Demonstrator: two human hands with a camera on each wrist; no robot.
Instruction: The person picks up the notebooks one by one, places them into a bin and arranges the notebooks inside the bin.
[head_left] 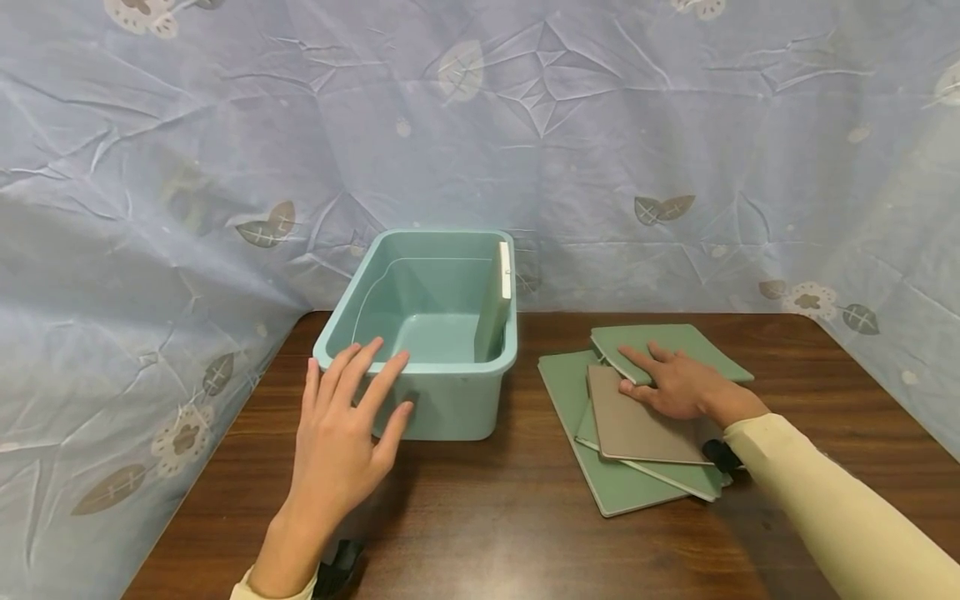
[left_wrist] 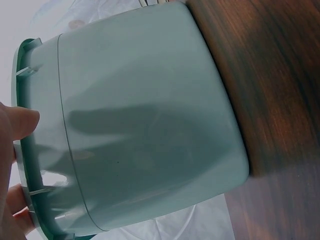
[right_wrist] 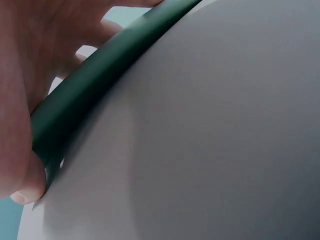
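Note:
In the head view my left hand point(head_left: 337, 442) is spread at the near rim of a pale green plastic bin point(head_left: 442, 408), fingertips over the rim. The left wrist view shows its thumb point(left_wrist: 22, 122) outside the rim. A green notebook point(head_left: 492, 312) stands upright inside, against the bin's right wall. On the right, my right hand point(head_left: 675, 387) holds the top green notebook point(head_left: 693, 346), fingers across its cover and thumb point(right_wrist: 30, 182) at its near edge. Beneath it lies a brown notebook point(head_left: 637, 425), over more green notebooks point(head_left: 570, 383).
The dark wooden table point(head_left: 480, 517) extends in front of the bin and around the notebooks. A bluish patterned cloth point(head_left: 450, 150) hangs behind the table and along its sides. Black straps point(head_left: 339, 571) are at both wrists.

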